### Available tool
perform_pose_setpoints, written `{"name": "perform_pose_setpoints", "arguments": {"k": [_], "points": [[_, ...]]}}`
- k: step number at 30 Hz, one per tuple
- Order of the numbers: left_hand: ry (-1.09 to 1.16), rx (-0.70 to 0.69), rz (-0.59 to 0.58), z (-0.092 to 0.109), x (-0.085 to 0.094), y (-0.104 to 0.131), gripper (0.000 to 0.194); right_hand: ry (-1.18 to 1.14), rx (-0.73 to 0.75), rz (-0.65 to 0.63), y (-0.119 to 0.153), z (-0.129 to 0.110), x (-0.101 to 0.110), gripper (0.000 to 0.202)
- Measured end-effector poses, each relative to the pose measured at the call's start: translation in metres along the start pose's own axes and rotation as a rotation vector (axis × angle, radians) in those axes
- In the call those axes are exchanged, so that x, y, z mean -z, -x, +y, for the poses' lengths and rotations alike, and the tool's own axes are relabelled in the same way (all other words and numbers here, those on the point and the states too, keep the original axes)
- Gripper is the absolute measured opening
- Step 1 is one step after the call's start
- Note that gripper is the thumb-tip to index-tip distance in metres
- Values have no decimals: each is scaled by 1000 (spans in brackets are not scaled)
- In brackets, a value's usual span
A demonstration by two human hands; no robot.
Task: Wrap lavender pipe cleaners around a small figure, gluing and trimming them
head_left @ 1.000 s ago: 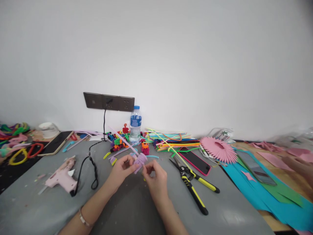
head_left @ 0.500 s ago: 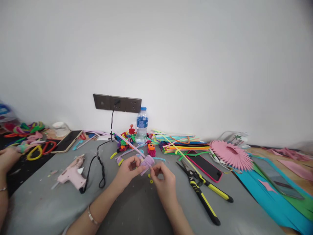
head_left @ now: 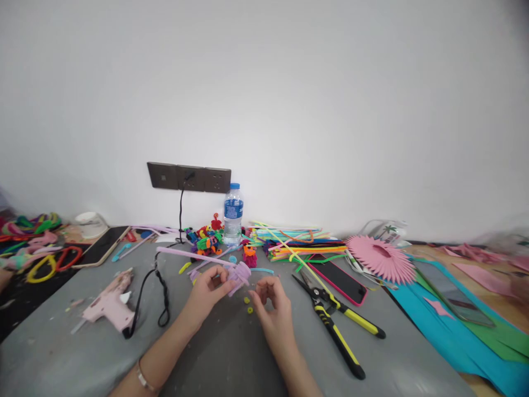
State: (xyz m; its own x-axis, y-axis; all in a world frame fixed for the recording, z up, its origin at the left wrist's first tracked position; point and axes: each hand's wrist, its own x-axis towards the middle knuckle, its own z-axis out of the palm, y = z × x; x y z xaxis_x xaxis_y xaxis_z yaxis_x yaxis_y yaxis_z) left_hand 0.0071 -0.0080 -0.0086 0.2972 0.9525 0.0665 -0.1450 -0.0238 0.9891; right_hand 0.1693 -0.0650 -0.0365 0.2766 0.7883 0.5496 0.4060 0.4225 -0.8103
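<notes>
In my left hand (head_left: 212,295) is a small lilac pipe-cleaner figure (head_left: 239,274), pinched between thumb and fingers. A long straight lilac stem (head_left: 185,253) sticks out from it to the left. Just right of the figure, my right hand (head_left: 270,298) hovers with curled fingers apart from the thumb; I see nothing in it. Small yellow-green coils (head_left: 248,310) lie on the grey mat between the hands. Behind the figure sits a heap of colourful pipe-cleaner pieces (head_left: 206,240).
A pink glue gun (head_left: 111,303) with a black cord lies left. Yellow-black pliers (head_left: 334,314) and a pink-edged phone (head_left: 341,281) lie right, near bundled pipe cleaners (head_left: 306,251). A water bottle (head_left: 233,215) stands by the wall. A person's hand (head_left: 4,280) shows at the left edge.
My right hand has let go of the lilac figure and moved slightly away. The figure has turned, its long stem swinging lower towards the left. The view has shifted a little right.
</notes>
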Motion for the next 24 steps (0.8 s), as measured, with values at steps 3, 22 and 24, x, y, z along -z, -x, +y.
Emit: {"name": "perform_pose_setpoints", "arguments": {"k": [3,22,24], "points": [[13,26,2,0,1,-1,45,4,-53,54,5,5,7,15],[56,89,24,-9,2,0,46,537,-250,249,25,40,145,39],[46,83,2,-9,1,0,46,589,-347,160,29,46,154,43]]}}
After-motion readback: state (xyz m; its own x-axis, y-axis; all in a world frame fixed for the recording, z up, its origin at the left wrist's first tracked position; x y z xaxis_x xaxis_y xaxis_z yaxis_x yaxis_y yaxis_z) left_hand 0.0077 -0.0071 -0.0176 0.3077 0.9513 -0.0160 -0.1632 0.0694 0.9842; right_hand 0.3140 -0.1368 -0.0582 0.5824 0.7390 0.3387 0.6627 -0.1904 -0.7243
